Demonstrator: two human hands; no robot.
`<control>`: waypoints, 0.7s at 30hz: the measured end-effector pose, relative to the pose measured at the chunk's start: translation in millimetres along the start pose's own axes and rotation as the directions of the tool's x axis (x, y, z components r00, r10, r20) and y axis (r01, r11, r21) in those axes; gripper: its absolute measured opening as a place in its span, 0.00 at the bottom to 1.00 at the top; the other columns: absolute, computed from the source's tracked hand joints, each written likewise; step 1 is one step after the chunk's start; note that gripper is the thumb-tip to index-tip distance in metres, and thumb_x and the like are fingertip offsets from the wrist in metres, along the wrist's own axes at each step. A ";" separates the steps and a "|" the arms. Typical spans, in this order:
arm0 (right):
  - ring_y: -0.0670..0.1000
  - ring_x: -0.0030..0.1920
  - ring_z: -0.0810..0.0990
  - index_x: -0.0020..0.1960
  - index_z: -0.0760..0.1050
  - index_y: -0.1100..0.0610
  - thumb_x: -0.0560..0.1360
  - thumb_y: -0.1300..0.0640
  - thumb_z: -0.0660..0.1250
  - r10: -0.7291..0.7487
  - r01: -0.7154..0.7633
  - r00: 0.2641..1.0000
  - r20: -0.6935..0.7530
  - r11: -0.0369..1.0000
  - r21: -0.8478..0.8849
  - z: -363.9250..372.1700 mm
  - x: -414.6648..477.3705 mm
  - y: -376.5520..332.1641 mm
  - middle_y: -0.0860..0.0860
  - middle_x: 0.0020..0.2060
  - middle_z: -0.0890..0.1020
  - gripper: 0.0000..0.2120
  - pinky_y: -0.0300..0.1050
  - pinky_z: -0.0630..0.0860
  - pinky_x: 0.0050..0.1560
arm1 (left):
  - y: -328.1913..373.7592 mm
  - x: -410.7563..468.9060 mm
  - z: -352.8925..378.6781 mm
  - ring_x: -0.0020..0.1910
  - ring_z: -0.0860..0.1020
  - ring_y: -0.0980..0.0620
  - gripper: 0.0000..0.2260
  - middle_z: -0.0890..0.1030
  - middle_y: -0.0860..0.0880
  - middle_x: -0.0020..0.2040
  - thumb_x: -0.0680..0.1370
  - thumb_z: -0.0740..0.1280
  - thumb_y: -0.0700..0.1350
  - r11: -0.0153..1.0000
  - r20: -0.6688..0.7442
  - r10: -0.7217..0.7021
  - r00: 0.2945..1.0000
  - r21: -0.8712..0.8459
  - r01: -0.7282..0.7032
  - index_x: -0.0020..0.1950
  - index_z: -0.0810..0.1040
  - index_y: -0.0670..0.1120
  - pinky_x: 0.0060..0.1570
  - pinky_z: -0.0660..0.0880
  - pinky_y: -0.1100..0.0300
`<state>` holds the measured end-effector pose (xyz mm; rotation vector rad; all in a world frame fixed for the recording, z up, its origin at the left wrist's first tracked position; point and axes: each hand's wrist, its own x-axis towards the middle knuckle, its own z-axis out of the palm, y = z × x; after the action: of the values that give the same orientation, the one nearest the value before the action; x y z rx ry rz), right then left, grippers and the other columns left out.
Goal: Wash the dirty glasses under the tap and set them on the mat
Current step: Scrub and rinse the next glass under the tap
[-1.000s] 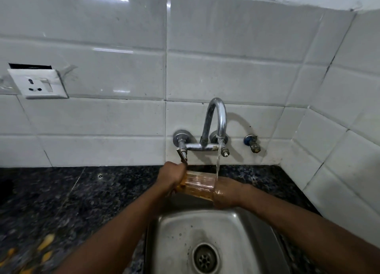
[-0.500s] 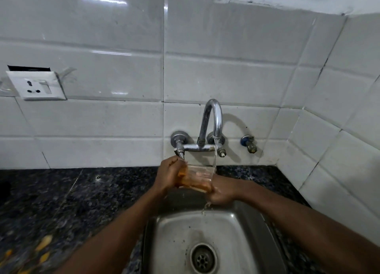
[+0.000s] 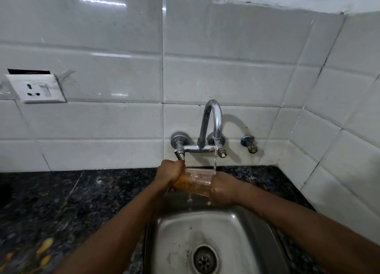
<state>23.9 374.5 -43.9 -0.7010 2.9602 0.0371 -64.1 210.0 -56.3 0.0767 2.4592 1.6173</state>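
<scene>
A clear glass lay on its side in the air above the back edge of the steel sink, held between both hands just below the tap. The left hand gripped the glass's left end, its fingers curled round it and its knuckles close under the tap's left handle. The right hand clasped the right end, wet and shining, with its fingers wrapped under the glass. A thin stream of water ran from the curved chrome spout and struck the glass at its right end, just beside the right hand, and drops fell from the underside into the basin. The glass looked orange-brown through its wall, though whether from residue or from the hands behind it could not be told. The drain sat in the middle of the basin floor. A dark speckled stone desk ran round the sink, with blurred yellow bits at its near left corner. On the white tiled wall were a white socket at the left and a small valve right of the tap.
</scene>
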 end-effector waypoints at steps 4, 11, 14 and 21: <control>0.53 0.68 0.72 0.70 0.67 0.45 0.74 0.50 0.66 -0.061 0.067 0.998 -0.030 0.952 0.300 1.0 1.2 -4.3 0.53 0.68 0.73 0.25 0.52 0.69 0.70 | -1.5 -6.1 -1.5 0.34 0.78 0.46 0.13 0.81 0.43 0.39 0.78 0.64 0.48 0.981 0.046 0.038 0.998 -0.192 -0.029 0.43 0.80 0.38 0.26 0.71 0.60; 0.59 0.62 0.78 0.68 0.72 0.58 0.77 0.51 0.64 -0.115 0.108 0.977 -0.180 0.993 -0.052 25.0 3.2 8.0 0.59 0.63 0.78 0.22 0.57 0.77 0.61 | -7.6 5.2 -1.8 0.44 0.82 0.42 0.19 0.82 0.42 0.44 0.74 0.63 0.57 0.989 0.051 -0.103 0.993 0.109 0.097 0.48 0.80 0.41 0.45 0.80 0.55; 0.55 0.66 0.74 0.72 0.65 0.46 0.76 0.51 0.63 -0.110 0.141 0.985 -0.136 0.960 0.241 12.8 1.0 -0.6 0.55 0.68 0.74 0.25 0.52 0.73 0.66 | -8.2 -3.9 -2.5 0.39 0.79 0.46 0.14 0.81 0.45 0.39 0.76 0.65 0.52 0.990 0.082 0.098 0.992 -0.113 -0.088 0.41 0.80 0.42 0.37 0.75 0.59; 0.54 0.63 0.77 0.68 0.73 0.55 0.74 0.49 0.61 -0.114 0.093 0.962 -0.248 0.991 -0.097 14.2 -3.0 3.8 0.55 0.64 0.79 0.23 0.47 0.74 0.66 | -4.2 -5.4 -2.2 0.38 0.78 0.46 0.15 0.80 0.43 0.43 0.79 0.62 0.52 0.980 0.097 -0.139 0.986 0.159 0.123 0.48 0.77 0.39 0.32 0.73 0.58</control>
<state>26.1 379.9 -57.7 -0.9369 3.1735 0.0697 -59.0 205.5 -58.6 0.0224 2.4461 1.3347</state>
